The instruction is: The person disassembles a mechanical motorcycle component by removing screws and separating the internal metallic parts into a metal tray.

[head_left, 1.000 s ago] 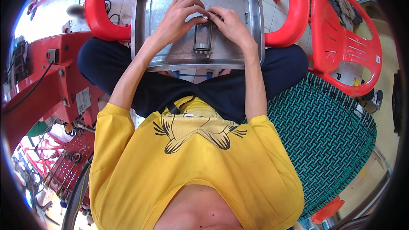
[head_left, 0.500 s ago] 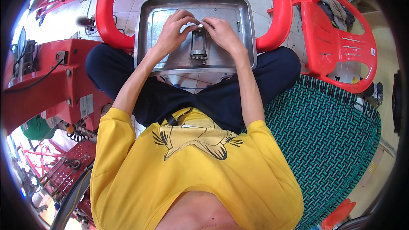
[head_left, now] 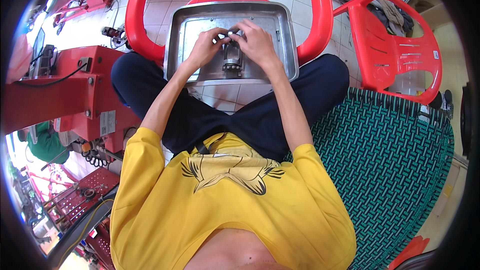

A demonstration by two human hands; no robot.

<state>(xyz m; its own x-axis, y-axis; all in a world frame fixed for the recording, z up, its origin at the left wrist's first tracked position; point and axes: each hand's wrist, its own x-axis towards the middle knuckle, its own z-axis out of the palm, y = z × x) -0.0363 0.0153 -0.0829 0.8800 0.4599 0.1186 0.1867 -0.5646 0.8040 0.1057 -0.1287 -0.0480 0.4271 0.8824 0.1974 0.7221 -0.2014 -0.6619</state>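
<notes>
A shallow metal tray (head_left: 168,45) lies in front of me at the edge of a red chair. In it stands or leans a dark metal assembly (head_left: 231,65) with slim side bars and a toothed ring at its near end. My left hand (head_left: 206,47) and my right hand (head_left: 256,44) meet at its far end, fingers pinched together around a small piece with a pale, shiny tip (head_left: 230,34). My fingers partly hide that end, so how the piece joins the assembly cannot be made out.
Several small loose metal bits, one a thin pin (head_left: 277,35), lie in the tray. The red chair (head_left: 316,20) surrounds its far side. Another red chair (head_left: 395,52) and a green woven seat (head_left: 380,165) are to my right. Red machinery (head_left: 95,90) stands on my left.
My right fingers have curled further over the far end of the assembly, closer to my left fingers. The whole view has shifted slightly, and the tray appears a little lower.
</notes>
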